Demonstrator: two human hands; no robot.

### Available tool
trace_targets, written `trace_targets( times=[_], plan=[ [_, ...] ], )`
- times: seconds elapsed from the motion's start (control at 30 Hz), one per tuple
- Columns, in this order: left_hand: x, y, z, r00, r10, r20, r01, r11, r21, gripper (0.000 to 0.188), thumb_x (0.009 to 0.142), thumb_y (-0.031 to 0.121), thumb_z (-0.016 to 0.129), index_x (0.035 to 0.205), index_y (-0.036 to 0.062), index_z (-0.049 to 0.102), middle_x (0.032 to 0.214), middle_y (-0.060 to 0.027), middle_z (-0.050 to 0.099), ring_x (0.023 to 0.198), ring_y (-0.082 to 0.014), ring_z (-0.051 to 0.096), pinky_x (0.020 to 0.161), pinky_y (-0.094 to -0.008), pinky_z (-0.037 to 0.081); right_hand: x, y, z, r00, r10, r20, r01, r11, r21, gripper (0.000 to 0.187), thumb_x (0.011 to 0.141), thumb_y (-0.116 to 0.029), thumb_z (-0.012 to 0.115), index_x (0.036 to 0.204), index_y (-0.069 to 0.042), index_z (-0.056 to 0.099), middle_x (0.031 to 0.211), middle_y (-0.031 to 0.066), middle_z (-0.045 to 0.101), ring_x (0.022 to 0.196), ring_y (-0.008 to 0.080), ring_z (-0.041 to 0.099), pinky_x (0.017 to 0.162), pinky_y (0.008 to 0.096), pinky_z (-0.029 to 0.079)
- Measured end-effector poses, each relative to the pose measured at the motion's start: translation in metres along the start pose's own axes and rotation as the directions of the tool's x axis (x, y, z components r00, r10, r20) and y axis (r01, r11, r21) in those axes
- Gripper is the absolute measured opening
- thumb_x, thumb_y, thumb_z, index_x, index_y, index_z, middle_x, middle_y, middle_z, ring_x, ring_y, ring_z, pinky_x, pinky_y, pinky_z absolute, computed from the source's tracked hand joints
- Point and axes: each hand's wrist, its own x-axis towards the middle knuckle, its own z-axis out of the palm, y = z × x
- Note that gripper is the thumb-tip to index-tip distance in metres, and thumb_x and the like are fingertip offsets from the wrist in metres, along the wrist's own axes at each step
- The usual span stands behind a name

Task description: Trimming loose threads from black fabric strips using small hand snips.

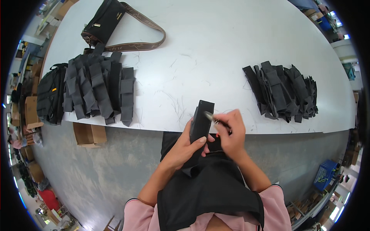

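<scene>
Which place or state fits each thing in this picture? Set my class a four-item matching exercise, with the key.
1. Left hand
2. Right hand
3. Black shoulder bag
4. Blue crate

A. Holding a metal-tipped tool
B. Off the white table, at lower right
C. Gripping a black strip
D. On the table, with a brown strap

Pairs: 1-C, 2-A, 3-D, 4-B

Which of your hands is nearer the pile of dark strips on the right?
Right. The right hand is left of that pile; the left hand, holding a black strip, sits farther left.
</scene>
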Motion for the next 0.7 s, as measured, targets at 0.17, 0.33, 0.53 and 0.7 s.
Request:
trace_targets(
  times=[0.17,0.33,0.53,0.7],
  plan=[
    [0.001,0.01,-0.004,0.978,-0.04,0.205,0.059,0.994,-0.09,0.05,0.097,0.026,0.049,0.135,0.0035,0.025,0.112,-0.0173,0.054,0.088,-0.0218,0.06,0.077,-0.0345,0.052,0.031,0.005,-0.009,0.812,0.445,0.377,-0.583,0.599,0.549,0.013,0.081,-0.007,0.067,0.088,-0.001,0.058,0.076,0.0,0.057,0.071,0.0068,0.052,0.066,0.022,0.042],
    [0.017,0.005,-0.01,0.955,0.021,0.296,0.058,0.965,-0.254,0.057,0.096,0.036,0.048,0.14,0.0105,0.022,0.121,-0.022,0.052,0.086,-0.0261,0.064,0.075,-0.0362,0.054,0.014,0.0,-0.015,0.752,0.5,0.429,-0.642,0.412,0.646,0.016,0.082,-0.012,0.068,0.091,-0.002,0.06,0.076,-0.0009,0.056,0.068,0.0065,0.054,0.053,0.0194,0.042],
    [0.022,0.008,-0.005,0.967,0.017,0.253,0.039,0.976,-0.215,0.063,0.098,0.036,0.043,0.148,0.0154,0.011,0.114,-0.021,0.056,0.076,-0.0228,0.063,0.068,-0.0327,0.053,0.015,-0.009,-0.048,0.996,-0.054,0.064,0.071,0.951,-0.3,0.028,0.074,-0.004,0.068,0.101,-0.009,0.063,0.082,0.0044,0.055,0.061,0.019,0.055,0.052,0.0288,0.044],
    [0.02,0.017,-0.009,0.94,-0.061,0.335,0.119,0.981,-0.153,0.06,0.099,0.033,0.041,0.148,0.0142,0.013,0.107,-0.0205,0.059,0.07,-0.0212,0.062,0.064,-0.0303,0.052,0.034,-0.006,-0.065,0.953,-0.178,0.246,0.246,0.926,-0.284,0.028,0.071,-0.002,0.068,0.099,-0.007,0.065,0.078,0.0054,0.055,0.062,0.0193,0.055,0.055,0.029,0.043]
  ],
)
